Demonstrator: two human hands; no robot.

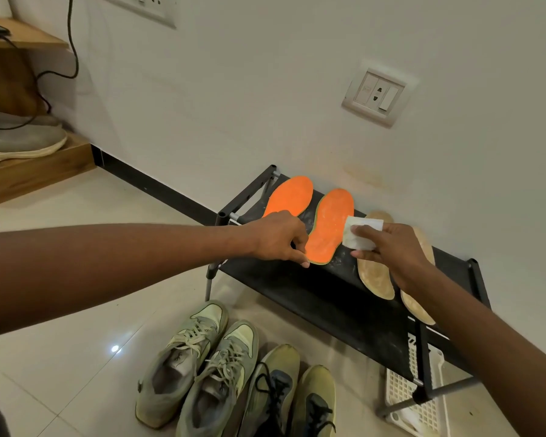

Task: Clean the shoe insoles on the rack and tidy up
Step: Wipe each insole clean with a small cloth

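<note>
- Wiping is on: the right-hand orange insole (pixel 328 227) lies flat on the black rack (pixel 297 288), its twin orange insole (pixel 292 198) touching it at ten o'clock.
- Left hand (pixel 279 236) pinches the heel edge, fingers curled, pinning it down.
- Right hand (pixel 388 247) grips a folded white wipe (pixel 361 231) at the insole's three o'clock edge.
- Two tan insoles (pixel 375 279) wait at four o'clock, partly under the right arm.
- Risk, as I judge it: a hard stroke could slide the light insole off the rack if the pinch slips, or the arm could nudge the tan pair.
- Two pairs of sneakers (pixel 202 367) sit on the floor at six o'clock; a white basket (pixel 401 392) stands under the rack.
</note>
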